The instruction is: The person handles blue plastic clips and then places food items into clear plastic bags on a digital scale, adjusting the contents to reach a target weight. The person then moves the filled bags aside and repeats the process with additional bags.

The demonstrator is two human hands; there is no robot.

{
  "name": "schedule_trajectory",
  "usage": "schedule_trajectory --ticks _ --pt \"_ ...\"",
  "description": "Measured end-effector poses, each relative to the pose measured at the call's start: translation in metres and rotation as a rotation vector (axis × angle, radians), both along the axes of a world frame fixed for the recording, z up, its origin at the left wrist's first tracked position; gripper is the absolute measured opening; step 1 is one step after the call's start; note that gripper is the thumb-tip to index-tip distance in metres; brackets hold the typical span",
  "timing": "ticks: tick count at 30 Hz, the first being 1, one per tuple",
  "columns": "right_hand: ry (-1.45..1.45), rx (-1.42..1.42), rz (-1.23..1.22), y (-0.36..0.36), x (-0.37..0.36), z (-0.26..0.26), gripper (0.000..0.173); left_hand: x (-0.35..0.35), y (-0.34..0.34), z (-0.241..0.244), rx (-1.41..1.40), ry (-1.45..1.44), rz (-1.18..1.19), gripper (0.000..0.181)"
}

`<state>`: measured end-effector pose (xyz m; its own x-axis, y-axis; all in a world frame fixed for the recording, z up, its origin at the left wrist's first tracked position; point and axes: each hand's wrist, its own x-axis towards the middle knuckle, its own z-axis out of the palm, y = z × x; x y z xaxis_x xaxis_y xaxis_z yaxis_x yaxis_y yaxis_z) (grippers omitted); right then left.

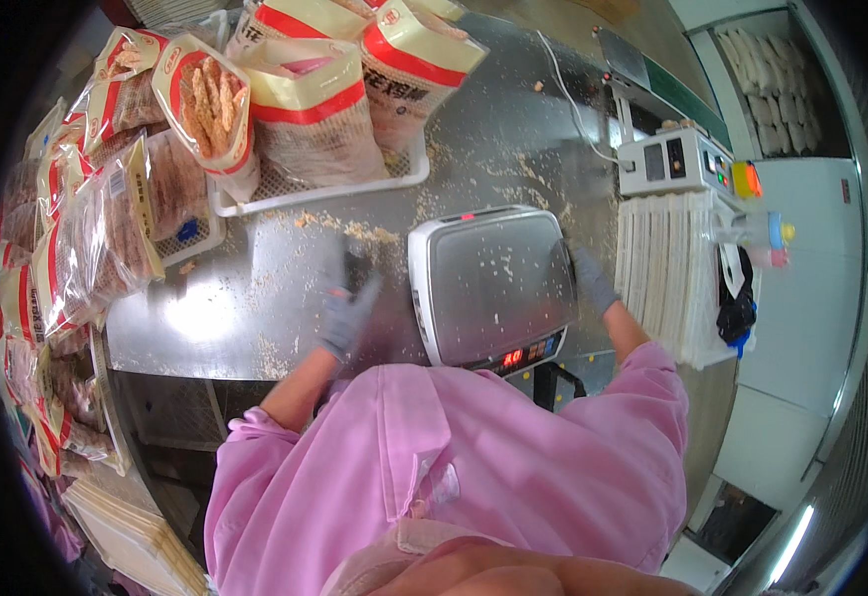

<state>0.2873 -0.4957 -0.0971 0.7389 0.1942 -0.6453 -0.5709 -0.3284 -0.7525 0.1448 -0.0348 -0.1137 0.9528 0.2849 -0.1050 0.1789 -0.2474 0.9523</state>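
A grey glove covers my left hand (349,316), which is blurred over the steel table (285,298) with its fingers apart and nothing in it. To its right stands a digital bench scale (497,287) with a steel platform, a lit red display and pale crumbs on top. My right hand (592,279), also gloved in grey, is beside the scale's right edge; its fingers are blurred, and whether they touch the scale cannot be told. Beyond my left hand, an open printed plastic bag (318,127) stands in a white plastic basket (329,195) with other filled bags.
Clear-fronted bags of brown sticks (95,238) are piled at the left. Crumbs (352,227) lie scattered on the table. At the right are a white control box (665,160) with a cable, stacked white trays (661,261), a bottle (747,229) and a black item (735,313).
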Motion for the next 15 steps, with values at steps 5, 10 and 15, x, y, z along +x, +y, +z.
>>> schedule_trajectory --ticks 5,10,15 --pt "-0.017 0.000 -0.086 0.098 -0.060 0.056 0.045 -0.047 -0.070 -0.032 -0.445 0.189 -0.143 0.085" --pt "0.003 0.321 -0.205 0.157 -0.090 -0.003 0.056 -0.047 0.029 -0.005 -0.913 0.246 -0.030 0.085" --pt "-0.937 -0.281 0.266 0.284 -0.082 0.043 0.077 -0.066 0.104 0.005 -0.831 0.196 0.105 0.079"
